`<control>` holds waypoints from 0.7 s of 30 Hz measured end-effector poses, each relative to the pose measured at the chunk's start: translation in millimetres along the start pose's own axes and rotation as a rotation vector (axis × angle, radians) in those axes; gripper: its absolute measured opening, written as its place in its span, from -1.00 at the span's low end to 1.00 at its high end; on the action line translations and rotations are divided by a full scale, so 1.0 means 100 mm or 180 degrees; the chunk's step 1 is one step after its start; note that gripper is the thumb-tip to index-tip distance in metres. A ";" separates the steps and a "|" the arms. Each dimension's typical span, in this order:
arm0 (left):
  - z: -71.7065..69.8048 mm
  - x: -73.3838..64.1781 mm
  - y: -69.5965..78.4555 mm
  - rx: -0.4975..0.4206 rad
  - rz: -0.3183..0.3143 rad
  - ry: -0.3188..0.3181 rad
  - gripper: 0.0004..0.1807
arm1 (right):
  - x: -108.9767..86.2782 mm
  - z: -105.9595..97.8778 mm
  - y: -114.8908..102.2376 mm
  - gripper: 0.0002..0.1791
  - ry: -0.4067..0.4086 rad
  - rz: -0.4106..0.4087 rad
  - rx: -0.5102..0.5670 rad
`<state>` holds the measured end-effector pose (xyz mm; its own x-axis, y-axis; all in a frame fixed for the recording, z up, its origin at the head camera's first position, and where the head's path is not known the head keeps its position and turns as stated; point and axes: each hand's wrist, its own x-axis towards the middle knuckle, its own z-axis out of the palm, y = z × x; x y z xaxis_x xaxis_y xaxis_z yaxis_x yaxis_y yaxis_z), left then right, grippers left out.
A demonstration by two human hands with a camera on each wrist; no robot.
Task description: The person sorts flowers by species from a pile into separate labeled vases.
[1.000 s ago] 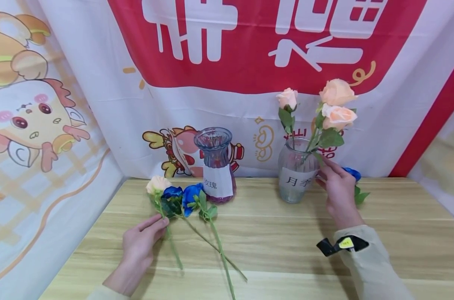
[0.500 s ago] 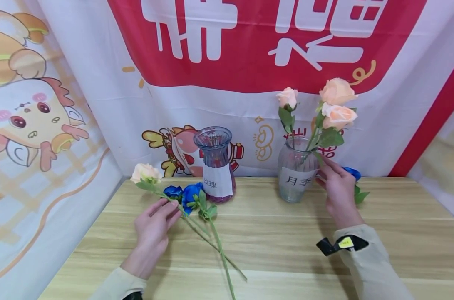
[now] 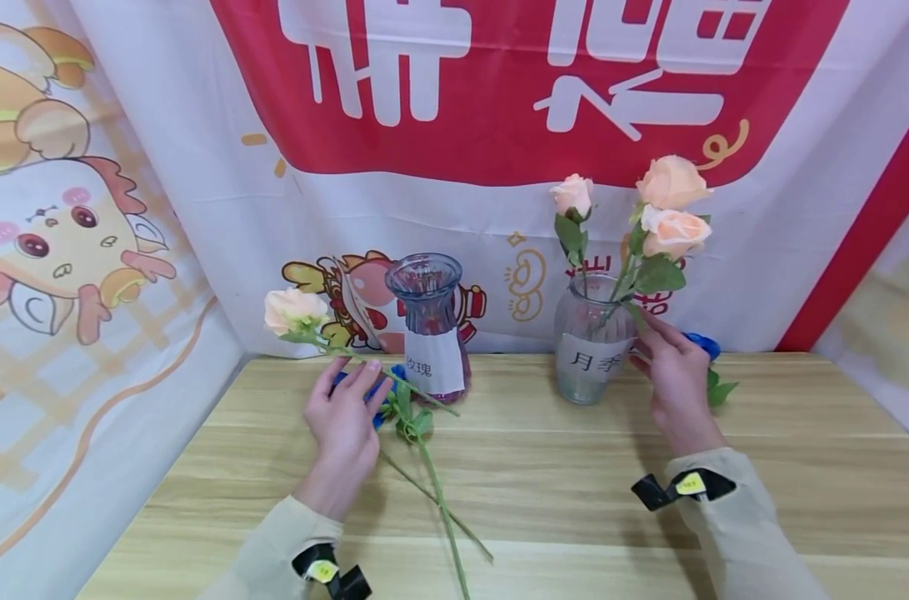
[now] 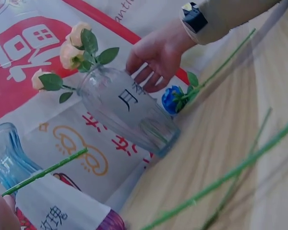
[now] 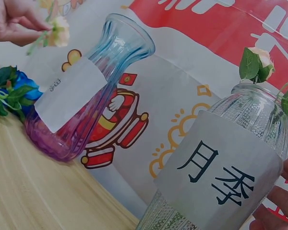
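Observation:
My left hand (image 3: 345, 425) pinches the green stem of a peach rose (image 3: 295, 312) between thumb and fingers. The bloom is at the upper left, and the stem slants down right across the front of the blue-purple glass vase (image 3: 427, 292). Below that hand lie two blue roses (image 3: 382, 400) on the table, partly hidden by it, their stems crossing. My right hand (image 3: 679, 383) rests its relaxed fingers against the right side of a clear ribbed vase (image 5: 221, 163), labelled with dark characters. Several peach roses (image 3: 673, 183) stand in that vase.
Another blue rose (image 4: 172, 99) lies on the wooden table (image 3: 559, 500), partly behind my right hand. The blue-purple vase bears a white paper label (image 5: 72, 96). A printed red and white cloth (image 3: 491, 142) hangs right behind both vases.
My left hand has lifted the peach rose from the table and moved right and farther back, turning its stem toward the blue-purple vase. The right hand has stayed beside the clear vase.

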<state>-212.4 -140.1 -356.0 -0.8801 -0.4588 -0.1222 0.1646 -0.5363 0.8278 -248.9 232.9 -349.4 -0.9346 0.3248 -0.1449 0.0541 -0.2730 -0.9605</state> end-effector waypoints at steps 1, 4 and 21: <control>0.04 0.00 -0.01 -0.0062 0.0031 0.0014 -0.34 | 0.00 0.00 0.00 -0.49 -0.0009 0.0001 0.0015; 0.16 -0.01 -0.03 -0.0199 0.0094 0.0041 -0.35 | 0.00 -0.01 0.00 -0.50 -0.0012 -0.0006 0.0013; 0.69 -0.16 -0.04 -0.0821 0.0393 -0.0014 -0.55 | 0.01 -0.02 0.01 -0.52 -0.0036 -0.0046 -0.0027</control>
<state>-229.5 -81.6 -320.0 -0.8481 -0.5291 -0.0263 0.3781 -0.6394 0.6695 -249.2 234.3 -350.9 -0.9392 0.3184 -0.1285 0.0435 -0.2608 -0.9644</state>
